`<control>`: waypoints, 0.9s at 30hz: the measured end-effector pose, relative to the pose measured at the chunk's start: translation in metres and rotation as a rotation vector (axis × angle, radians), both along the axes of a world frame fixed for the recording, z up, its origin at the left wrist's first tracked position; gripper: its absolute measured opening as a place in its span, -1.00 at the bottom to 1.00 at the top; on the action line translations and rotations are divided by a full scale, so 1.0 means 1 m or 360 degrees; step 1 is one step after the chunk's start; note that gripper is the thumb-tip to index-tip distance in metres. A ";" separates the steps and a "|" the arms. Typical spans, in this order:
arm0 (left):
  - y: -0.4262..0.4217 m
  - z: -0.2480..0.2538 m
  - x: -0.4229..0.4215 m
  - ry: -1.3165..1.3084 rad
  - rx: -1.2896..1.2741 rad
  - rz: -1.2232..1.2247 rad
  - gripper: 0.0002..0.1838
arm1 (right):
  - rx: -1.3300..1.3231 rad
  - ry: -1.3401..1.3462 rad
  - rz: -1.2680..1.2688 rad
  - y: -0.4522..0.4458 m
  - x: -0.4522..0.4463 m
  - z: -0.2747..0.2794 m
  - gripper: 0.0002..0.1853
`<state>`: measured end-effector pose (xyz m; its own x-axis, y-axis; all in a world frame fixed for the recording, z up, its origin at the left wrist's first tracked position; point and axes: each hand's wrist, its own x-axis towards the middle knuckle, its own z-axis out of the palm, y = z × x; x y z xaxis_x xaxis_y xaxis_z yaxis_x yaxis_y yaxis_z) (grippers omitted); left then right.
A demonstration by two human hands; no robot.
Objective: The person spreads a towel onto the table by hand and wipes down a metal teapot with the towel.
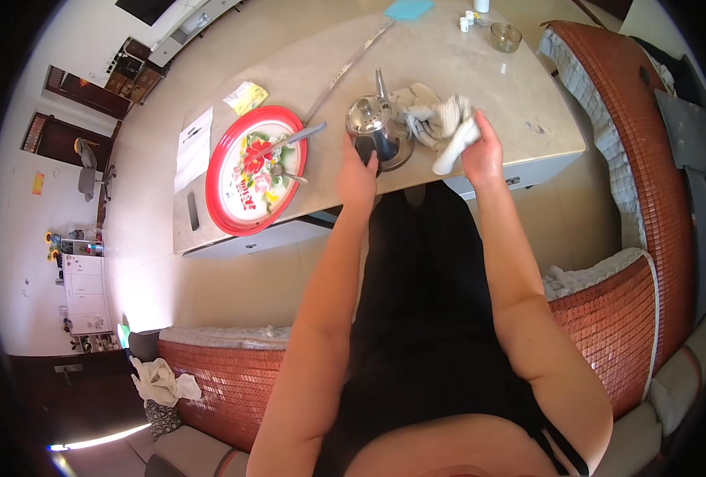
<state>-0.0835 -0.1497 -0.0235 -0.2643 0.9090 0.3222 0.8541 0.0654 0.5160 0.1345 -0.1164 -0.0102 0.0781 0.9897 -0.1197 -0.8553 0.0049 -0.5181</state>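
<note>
On the table (417, 60) stands a shiny metal teapot (377, 127) with a spout pointing away from me. My left hand (357, 168) is closed around its dark handle at the near side. To the right of the pot, my right hand (482, 151) grips the edge of a whitish cloth (440, 115), whose bunched part lies against the table beside the pot. Left of the pot is a red-rimmed tray (224, 215) with a flower pattern, and a knife (285, 140) and a spoon (289, 175) lie across its right side.
A yellow packet (246, 97) and a white paper (193, 147) lie near the tray. A long strip (345, 71) runs away behind the pot. A glass bowl (505, 36) and small white bottles (466, 21) stand at the far right. Red-brown seats (607, 318) flank me.
</note>
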 end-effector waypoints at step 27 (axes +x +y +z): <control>0.020 0.013 -0.031 -0.0193 -0.0454 -0.0649 0.10 | 0.1439 -0.2986 -0.0229 -0.024 -0.078 -0.059 -0.62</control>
